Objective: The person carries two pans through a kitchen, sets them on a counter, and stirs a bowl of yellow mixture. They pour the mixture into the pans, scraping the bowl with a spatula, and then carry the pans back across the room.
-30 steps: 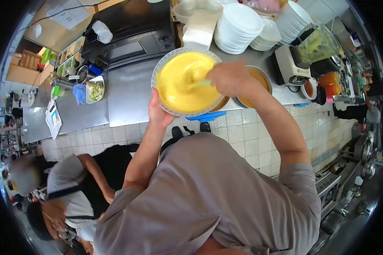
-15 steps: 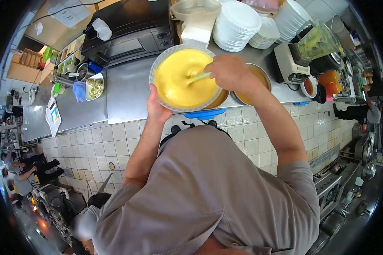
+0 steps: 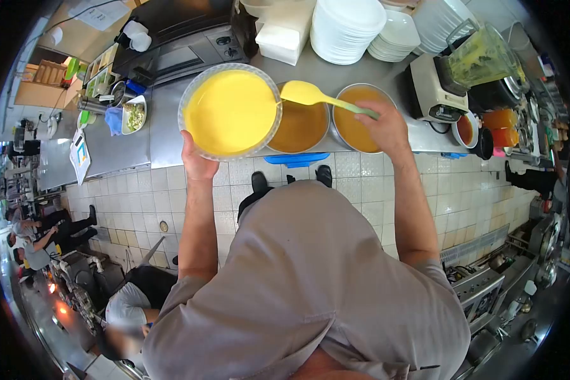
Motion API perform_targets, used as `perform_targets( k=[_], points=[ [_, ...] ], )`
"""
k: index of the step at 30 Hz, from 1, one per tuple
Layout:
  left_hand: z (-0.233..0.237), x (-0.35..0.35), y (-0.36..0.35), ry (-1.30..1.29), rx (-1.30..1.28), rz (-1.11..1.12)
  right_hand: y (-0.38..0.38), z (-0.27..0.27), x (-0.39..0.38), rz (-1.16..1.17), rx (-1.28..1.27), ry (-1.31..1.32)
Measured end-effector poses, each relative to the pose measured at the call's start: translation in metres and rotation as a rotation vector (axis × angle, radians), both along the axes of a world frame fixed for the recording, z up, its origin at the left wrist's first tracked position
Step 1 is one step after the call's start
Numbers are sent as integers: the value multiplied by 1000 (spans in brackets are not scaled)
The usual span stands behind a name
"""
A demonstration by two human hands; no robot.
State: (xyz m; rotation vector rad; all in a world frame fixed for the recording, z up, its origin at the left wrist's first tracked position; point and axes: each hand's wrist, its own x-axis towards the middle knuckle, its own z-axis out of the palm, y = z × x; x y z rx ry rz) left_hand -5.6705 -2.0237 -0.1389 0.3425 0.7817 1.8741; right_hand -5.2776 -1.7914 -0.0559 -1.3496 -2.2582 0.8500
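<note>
My left hand [image 3: 199,159] grips the near edge of a ribbed clear bowl [image 3: 182,115], which is full of smooth yellow batter-like mixture [image 3: 232,111]. In my right hand [image 3: 387,131] is the green handle of a spatula [image 3: 335,101]. Its blade is coated in yellow and points left, over the bowl's right rim. Under the spatula, two round metal pans hold an orange-brown layer: the left pan [image 3: 303,128] is partly covered by the bowl, and the right pan [image 3: 356,132] lies below my right hand.
Behind stand a black oven [image 3: 190,54], a white box [image 3: 280,43] and stacked white plates [image 3: 348,28]. To the right are a blender [image 3: 437,88] and a small bowl of red sauce [image 3: 464,130]. A dish of chopped greens [image 3: 133,115] sits left. A person [image 3: 130,307] is behind me at lower left.
The spatula has come up out of the yellow mixture and moved right with my right hand. My left hand has shifted the bowl left, uncovering more of the left pan.
</note>
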Motion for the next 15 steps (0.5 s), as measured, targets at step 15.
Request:
perform_targets(
  k=[15],
  points=[
    [10, 13, 4, 59, -61, -38, -11, -66, -4, -37, 40, -162]
  ],
)
